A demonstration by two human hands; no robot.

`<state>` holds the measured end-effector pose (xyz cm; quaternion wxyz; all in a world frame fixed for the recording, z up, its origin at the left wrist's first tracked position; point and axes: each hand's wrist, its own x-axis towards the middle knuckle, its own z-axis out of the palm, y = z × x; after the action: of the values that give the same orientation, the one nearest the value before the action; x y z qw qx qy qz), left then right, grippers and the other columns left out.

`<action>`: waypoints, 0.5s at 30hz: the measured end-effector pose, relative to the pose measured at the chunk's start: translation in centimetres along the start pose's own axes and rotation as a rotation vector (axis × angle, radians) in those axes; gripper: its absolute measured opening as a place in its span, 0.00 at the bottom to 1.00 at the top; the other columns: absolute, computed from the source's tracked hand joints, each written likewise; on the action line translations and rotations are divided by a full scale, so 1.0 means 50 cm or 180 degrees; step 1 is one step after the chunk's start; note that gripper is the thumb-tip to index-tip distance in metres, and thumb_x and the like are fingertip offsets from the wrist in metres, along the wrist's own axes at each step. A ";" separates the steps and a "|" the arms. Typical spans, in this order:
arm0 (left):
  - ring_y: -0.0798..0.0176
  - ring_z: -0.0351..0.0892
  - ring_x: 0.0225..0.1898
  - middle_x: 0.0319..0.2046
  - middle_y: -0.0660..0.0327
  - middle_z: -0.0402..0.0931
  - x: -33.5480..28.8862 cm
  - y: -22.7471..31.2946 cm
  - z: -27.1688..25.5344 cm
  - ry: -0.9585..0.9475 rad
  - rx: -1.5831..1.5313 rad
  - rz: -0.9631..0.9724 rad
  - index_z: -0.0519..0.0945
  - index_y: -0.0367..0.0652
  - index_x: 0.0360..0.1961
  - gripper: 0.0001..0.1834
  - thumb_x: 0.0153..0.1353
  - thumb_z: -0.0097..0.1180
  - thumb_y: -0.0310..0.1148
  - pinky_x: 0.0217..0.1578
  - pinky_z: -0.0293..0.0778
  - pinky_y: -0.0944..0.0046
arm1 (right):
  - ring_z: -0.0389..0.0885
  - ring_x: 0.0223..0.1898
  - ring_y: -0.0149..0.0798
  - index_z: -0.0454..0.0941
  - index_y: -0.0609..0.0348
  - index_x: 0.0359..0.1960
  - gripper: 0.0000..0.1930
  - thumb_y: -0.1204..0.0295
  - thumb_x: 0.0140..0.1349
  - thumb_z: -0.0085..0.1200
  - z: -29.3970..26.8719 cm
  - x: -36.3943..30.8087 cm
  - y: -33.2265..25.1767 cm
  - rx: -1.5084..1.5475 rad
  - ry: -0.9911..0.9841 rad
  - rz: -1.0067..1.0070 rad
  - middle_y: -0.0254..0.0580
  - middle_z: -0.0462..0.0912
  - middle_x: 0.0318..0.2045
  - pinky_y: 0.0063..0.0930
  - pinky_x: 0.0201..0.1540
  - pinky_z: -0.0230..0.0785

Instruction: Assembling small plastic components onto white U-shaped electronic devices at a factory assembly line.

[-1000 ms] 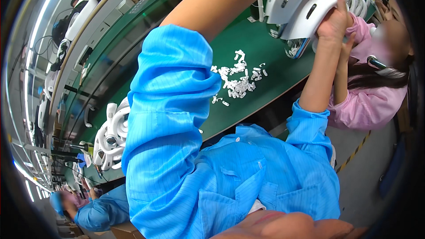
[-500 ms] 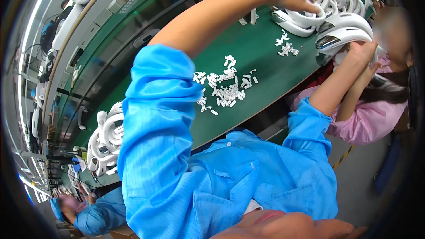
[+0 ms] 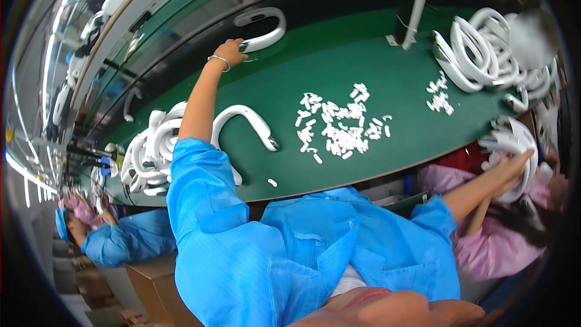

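On the left, my left arm reaches across the table to a white U-shaped neckband piece (image 3: 275,31) near the far edge. My left hand (image 3: 231,53), with a bracelet at the wrist, has its fingers closed at the near end of that piece. Out to the right, my right hand (image 3: 515,166) grips several white neckband pieces (image 3: 511,137), stacked together above the table's near edge. A co-worker's forearm runs close below my right forearm. Beside my left forearm another white curved neckband piece (image 3: 257,124) lies on the table.
Small white plastic parts (image 3: 345,133) are scattered mid-table, with a smaller heap (image 3: 440,100) to the right. White neckbands form piles at left (image 3: 158,154) and right (image 3: 484,54). A post (image 3: 417,9) stands at the far side. A co-worker in pink (image 3: 490,254) sits close at right.
My left hand has swung from the right-hand pile over to the far left, onto the neckband piece there. The view has turned leftward. My right hand still holds the neckband pieces, now lower.
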<state>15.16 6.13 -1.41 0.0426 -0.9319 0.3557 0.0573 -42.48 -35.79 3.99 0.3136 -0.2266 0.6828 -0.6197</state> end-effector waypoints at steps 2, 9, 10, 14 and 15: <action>0.40 0.60 0.60 0.60 0.51 0.63 0.018 -0.021 0.037 0.0100 0.0146 -0.0261 0.63 0.52 0.63 0.42 0.45 0.64 0.48 0.57 0.62 0.45 | 0.80 0.34 0.44 0.74 0.78 0.40 0.32 0.51 0.58 0.55 -0.005 0.025 0.034 -0.0189 0.0025 0.0018 0.52 0.80 0.35 0.32 0.33 0.73; 0.47 0.53 0.66 0.61 0.56 0.62 0.105 0.069 0.088 0.0458 0.0381 0.0128 0.60 0.54 0.63 0.41 0.49 0.62 0.50 0.57 0.54 0.31 | 0.81 0.35 0.39 0.77 0.73 0.39 0.28 0.52 0.56 0.58 -0.040 0.272 0.318 0.0365 -0.1019 0.0025 0.50 0.80 0.37 0.27 0.31 0.75; 0.47 0.53 0.66 0.61 0.56 0.62 0.124 0.087 0.095 0.0457 0.0373 0.0154 0.60 0.54 0.63 0.41 0.49 0.62 0.50 0.57 0.54 0.31 | 0.82 0.37 0.42 0.77 0.70 0.41 0.29 0.49 0.57 0.55 -0.048 0.257 0.330 0.0182 -0.1050 -0.0119 0.51 0.81 0.38 0.30 0.33 0.75; 0.47 0.70 0.54 0.51 0.50 0.71 0.223 0.176 0.114 0.0515 0.0036 0.0337 0.62 0.48 0.60 0.38 0.51 0.59 0.52 0.53 0.63 0.37 | 0.80 0.42 0.54 0.77 0.64 0.45 0.33 0.42 0.58 0.46 -0.106 0.169 0.276 -0.3724 -0.0601 -0.2049 0.55 0.81 0.41 0.43 0.40 0.72; 0.47 0.73 0.51 0.47 0.49 0.74 0.236 0.204 0.116 0.0324 -0.0118 0.0326 0.63 0.45 0.59 0.37 0.52 0.58 0.52 0.51 0.66 0.40 | 0.77 0.45 0.59 0.77 0.61 0.47 0.36 0.38 0.57 0.41 -0.120 0.148 0.262 -0.4219 -0.0754 -0.2418 0.56 0.80 0.42 0.47 0.46 0.68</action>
<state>16.64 -8.52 -9.15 0.0043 -0.9148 0.4035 0.0185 -50.87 -35.06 -9.85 -0.0508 -0.6506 0.7485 -0.1181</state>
